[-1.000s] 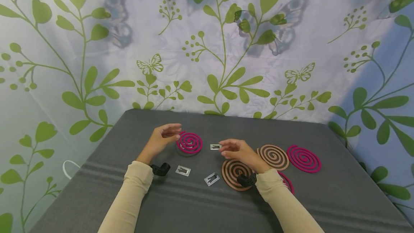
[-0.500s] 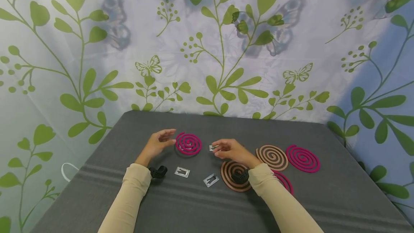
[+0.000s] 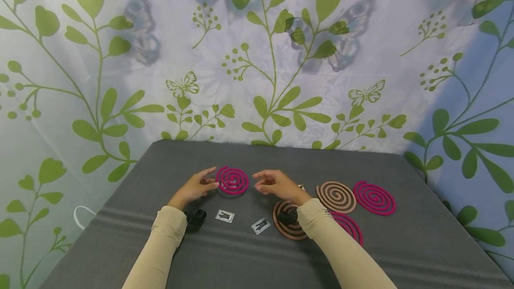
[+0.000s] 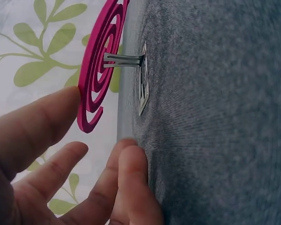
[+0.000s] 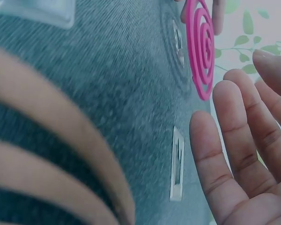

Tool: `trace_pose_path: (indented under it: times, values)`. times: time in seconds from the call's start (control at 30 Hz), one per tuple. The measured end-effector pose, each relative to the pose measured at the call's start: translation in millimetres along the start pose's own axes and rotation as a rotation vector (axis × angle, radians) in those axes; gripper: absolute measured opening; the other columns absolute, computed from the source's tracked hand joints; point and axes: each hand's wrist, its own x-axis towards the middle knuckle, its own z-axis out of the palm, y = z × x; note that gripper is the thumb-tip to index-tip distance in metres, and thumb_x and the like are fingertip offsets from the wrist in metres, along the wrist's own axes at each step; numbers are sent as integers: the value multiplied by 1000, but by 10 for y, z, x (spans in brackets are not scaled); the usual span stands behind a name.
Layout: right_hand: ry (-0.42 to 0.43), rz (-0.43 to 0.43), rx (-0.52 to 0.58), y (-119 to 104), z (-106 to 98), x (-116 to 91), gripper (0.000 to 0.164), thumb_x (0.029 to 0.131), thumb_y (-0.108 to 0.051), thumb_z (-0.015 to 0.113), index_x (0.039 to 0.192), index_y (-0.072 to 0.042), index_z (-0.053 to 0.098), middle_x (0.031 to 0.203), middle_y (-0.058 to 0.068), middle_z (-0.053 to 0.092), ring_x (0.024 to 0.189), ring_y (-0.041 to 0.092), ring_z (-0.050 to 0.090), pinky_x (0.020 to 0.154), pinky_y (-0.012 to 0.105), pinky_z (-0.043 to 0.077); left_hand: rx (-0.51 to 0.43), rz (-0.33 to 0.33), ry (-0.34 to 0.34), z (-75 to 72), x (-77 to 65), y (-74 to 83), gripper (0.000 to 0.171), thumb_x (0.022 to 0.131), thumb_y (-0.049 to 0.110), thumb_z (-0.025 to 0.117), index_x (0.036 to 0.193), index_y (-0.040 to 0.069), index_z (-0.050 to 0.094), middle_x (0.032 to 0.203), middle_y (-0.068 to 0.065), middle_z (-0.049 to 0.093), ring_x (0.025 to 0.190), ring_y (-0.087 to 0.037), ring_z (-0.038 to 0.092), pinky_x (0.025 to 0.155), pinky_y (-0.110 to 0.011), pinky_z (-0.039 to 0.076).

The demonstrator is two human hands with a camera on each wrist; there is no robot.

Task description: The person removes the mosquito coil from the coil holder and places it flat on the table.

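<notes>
A pink mosquito coil stands raised above the table on a metal coil stand, whose upright prong reaches the coil's centre. My left hand is at the coil's left side with its fingers spread and relaxed. In the left wrist view its thumb meets the coil's edge; whether it touches cannot be told. On the other side my right hand holds nothing, its fingers loosely extended and apart from the coil. A flat metal stand lies below that hand, mostly hidden in the head view.
Two metal stands, the left one and the right one, lie nearer the front. Brown coils and pink coils lie flat on the right of the grey table. A patterned cloth hangs behind.
My right hand has moved left, from over the farther metal stand towards the raised coil. The left hand has shifted slightly downward in view and stays beside the coil.
</notes>
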Motion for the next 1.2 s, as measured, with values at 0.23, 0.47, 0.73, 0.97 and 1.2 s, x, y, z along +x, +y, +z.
trace_pose_path:
  times: [0.23, 0.47, 0.73, 0.97, 1.2]
  values:
    - [10, 51, 8, -56, 56, 94, 45, 108, -4, 66, 148, 14, 55, 123, 34, 71, 110, 44, 71, 91, 34, 60, 30, -5, -7, 2, 7, -25, 66, 108, 15, 68, 163, -7, 39, 116, -22, 74, 93, -22, 64, 75, -35, 52]
    - [-25, 138, 27, -96, 100, 157, 48, 107, -1, 66, 152, 11, 52, 113, 21, 74, 101, 27, 74, 89, 37, 63, 63, -1, 5, 21, -17, -29, 63, 106, 12, 71, 159, -9, 44, 111, -21, 76, 90, -24, 67, 75, -34, 51]
    - [9, 236, 69, -67, 161, 254, 57, 106, 4, 64, 157, 13, 42, 110, 20, 74, 92, 17, 72, 85, 36, 64, 103, 20, -3, 46, 22, -54, 62, 105, 11, 72, 157, -10, 46, 111, -21, 78, 92, -25, 71, 81, -41, 56]
    - [67, 273, 103, -74, 193, 302, 59, 106, 3, 65, 160, 8, 42, 114, 19, 74, 88, 17, 72, 83, 36, 64, 119, 28, 16, 57, 43, -75, 59, 103, 11, 74, 153, -11, 51, 107, -19, 79, 87, -22, 70, 82, -41, 57]
    - [62, 288, 132, -53, 194, 321, 57, 106, 1, 66, 159, 6, 45, 116, 17, 74, 85, 14, 72, 78, 32, 63, 120, 39, 21, 53, 32, -81, 57, 102, 10, 75, 151, -11, 54, 105, -18, 79, 85, -19, 69, 79, -38, 56]
